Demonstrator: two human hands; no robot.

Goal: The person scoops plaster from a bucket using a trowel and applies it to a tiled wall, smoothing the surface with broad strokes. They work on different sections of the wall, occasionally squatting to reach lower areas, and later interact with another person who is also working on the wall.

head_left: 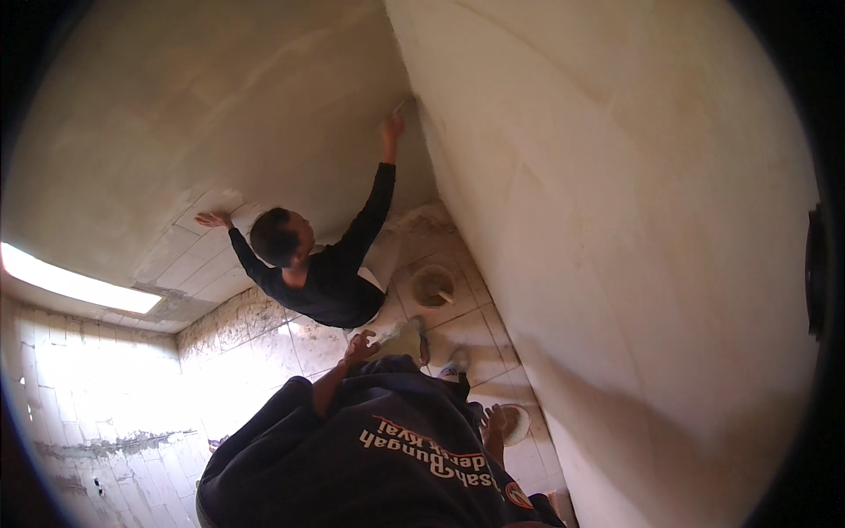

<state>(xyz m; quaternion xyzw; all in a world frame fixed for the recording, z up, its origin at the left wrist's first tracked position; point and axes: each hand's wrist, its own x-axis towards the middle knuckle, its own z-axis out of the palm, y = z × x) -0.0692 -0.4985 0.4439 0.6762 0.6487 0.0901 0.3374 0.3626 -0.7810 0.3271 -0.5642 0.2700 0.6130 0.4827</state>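
Plastered walls (pixel 616 220), tiled floor (pixel 475 326).
Left hand (pixel 359 346) seemingly grips a trowel (pixel 398 332), best kept level; right hand (pixel 493 421) unclear.

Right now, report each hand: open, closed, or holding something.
Left hand: fingers curled; whether it holds anything cannot be told.
Right hand: open, empty, beside a round pale bowl.

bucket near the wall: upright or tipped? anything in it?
Upright. The bucket stands on the tiled floor with its round mouth up; a pale mix and a tool handle show inside.
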